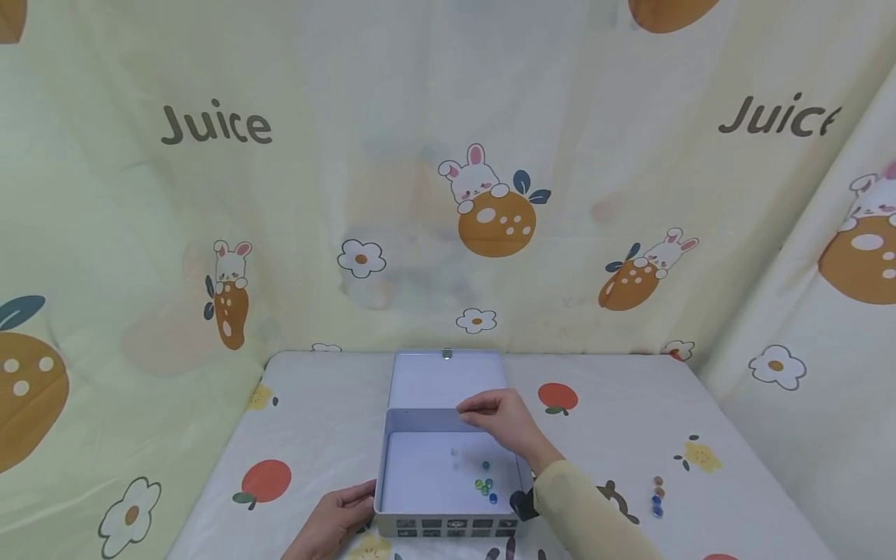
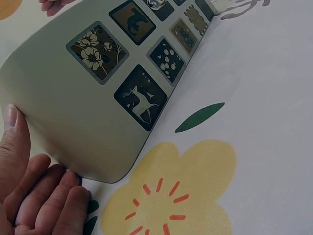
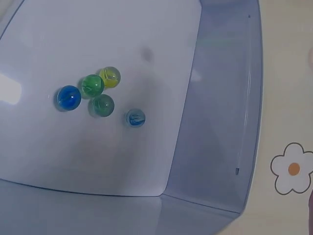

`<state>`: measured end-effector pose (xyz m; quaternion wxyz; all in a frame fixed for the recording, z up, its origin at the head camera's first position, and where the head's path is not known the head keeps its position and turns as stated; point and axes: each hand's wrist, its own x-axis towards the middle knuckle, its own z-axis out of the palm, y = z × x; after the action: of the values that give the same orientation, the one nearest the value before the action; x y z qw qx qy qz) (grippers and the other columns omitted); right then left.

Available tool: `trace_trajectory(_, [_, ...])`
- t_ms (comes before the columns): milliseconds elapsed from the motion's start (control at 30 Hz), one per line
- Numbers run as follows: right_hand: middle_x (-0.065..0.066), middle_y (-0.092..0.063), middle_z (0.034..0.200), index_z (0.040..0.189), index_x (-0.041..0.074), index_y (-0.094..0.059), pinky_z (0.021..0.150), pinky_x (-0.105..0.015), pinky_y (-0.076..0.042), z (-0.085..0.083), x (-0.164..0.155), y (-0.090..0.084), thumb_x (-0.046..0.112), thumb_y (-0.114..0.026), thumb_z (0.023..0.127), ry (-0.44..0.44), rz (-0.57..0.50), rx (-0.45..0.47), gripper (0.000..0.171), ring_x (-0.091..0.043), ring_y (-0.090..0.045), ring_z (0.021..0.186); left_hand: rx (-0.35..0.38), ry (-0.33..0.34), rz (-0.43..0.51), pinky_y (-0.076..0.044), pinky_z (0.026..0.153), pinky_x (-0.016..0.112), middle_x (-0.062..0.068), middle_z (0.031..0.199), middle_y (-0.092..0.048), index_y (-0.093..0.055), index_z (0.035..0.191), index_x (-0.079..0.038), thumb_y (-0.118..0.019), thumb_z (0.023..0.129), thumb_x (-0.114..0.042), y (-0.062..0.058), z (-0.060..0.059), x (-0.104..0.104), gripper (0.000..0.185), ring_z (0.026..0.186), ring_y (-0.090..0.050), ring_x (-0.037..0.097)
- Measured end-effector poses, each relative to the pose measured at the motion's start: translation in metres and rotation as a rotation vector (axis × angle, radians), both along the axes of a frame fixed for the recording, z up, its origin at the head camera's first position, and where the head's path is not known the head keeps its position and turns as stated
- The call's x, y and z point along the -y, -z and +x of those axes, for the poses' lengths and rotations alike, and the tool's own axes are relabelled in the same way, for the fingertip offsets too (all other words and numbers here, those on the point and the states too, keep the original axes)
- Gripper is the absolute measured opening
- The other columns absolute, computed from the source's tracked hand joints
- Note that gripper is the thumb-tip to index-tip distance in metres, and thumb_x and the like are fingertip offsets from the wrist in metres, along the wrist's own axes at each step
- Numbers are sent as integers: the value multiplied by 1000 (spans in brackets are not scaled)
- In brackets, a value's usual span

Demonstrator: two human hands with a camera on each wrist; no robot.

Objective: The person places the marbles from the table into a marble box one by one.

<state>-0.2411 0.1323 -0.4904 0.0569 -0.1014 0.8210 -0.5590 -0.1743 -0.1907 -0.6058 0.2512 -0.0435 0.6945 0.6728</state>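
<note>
A shallow pale metal box [image 1: 420,467] stands with its lid [image 1: 448,381] swung back. Glass marbles lie on its floor: a blue one [image 3: 69,98], two green ones beside a yellow one [image 3: 111,77], and a light blue one [image 3: 135,118] slightly apart. My left hand [image 1: 336,517] touches the box's left side, its thumb [image 2: 13,147] against the wall and fingers by the bottom corner. Above the box's back right, my right hand [image 1: 504,420] has extended fingers and nothing visible between the tips. A small pale, blurred spot [image 1: 454,451] appears below them; I cannot tell what it is.
On the cloth right of the box, several more marbles [image 1: 657,502] stand in a short row, brownish and blue. The patterned tablecloth [image 1: 308,420] reaches a printed curtain [image 1: 301,194] behind. Small printed pictures [image 2: 142,98] cover the box's front.
</note>
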Motion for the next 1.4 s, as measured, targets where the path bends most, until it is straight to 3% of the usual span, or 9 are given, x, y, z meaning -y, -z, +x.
trace_trajectory(433, [-11, -78, 110, 110, 4, -78, 91, -33, -65, 3, -9, 0, 10, -77, 91, 36, 15, 23, 20, -16, -75, 97, 1, 1, -20, -58, 105, 40, 26, 150, -52, -46, 147, 10, -74, 94, -32, -1, 1, -1, 73, 139, -54, 36])
trace_trajectory(633, [-6, -78, 110, 112, 6, -78, 93, -33, -64, 7, -35, 2, 10, -78, 91, 118, 30, 20, 22, -17, -76, 100, 9, 3, -18, -57, 106, 41, 26, 151, -51, -45, 148, 10, -74, 95, -31, -2, 2, -1, 73, 140, -52, 37])
trace_trajectory(800, [-11, -78, 113, 114, 5, -78, 92, -31, -64, 11, -80, 6, 13, -77, 92, 171, 67, -21, 24, -17, -75, 101, 15, 0, -24, -57, 107, 43, 26, 150, -52, -46, 147, 10, -74, 95, -31, -2, 0, -2, 73, 139, -53, 37])
trace_trajectory(1100, [-12, -78, 115, 121, 1, -74, 80, -12, -59, 39, -193, 13, 24, -75, 95, 325, 196, -38, 35, 10, -67, 90, 16, -1, -36, -57, 107, 43, 26, 151, -51, -45, 148, 9, -73, 96, -30, -5, 0, -2, 71, 139, -54, 37])
trace_trajectory(1400, [-8, -78, 116, 125, 3, -72, 74, -16, -59, 70, -278, 33, 39, -73, 96, 435, 407, 99, 47, 24, -52, 83, 5, 24, -55, -57, 107, 43, 25, 152, -50, -44, 149, 8, -72, 96, -32, -4, 1, -1, 73, 140, -53, 36])
